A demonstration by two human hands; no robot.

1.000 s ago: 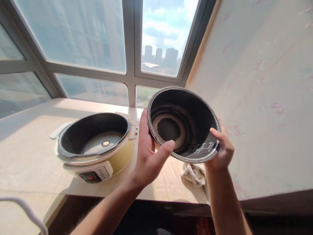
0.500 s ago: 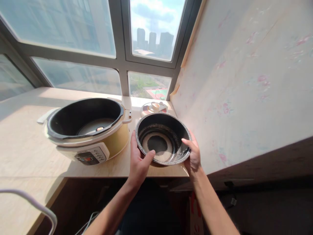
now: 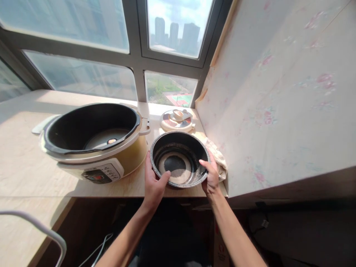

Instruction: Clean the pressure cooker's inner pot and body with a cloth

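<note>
Between my two hands is a dark inner pot (image 3: pixel 178 163), its opening tipped toward me, with a worn pale ring on its bottom. My left hand (image 3: pixel 155 183) grips its left side, thumb over the rim. On the right side my right hand (image 3: pixel 210 174) holds the wall, with the thumb over the rim. To the left stands an electric pressure cooker (image 3: pixel 130 155), lidless, its black inside showing and a control panel on its front. Behind the pot lies the round cooker lid (image 3: pixel 177 120) with its knob up.
A crumpled cloth (image 3: pixel 219 159) lies by the papered wall (image 3: pixel 278 92) at right. Windows (image 3: pixel 80 81) rise behind the pale counter (image 3: pixel 19 148). A white cable (image 3: pixel 36 222) curves at lower left, and thin cords hang below the counter edge.
The inner pot and both hands have shifted slightly left in view, and more of the lid and the cloth shows. The camera view has shifted a little as well.
</note>
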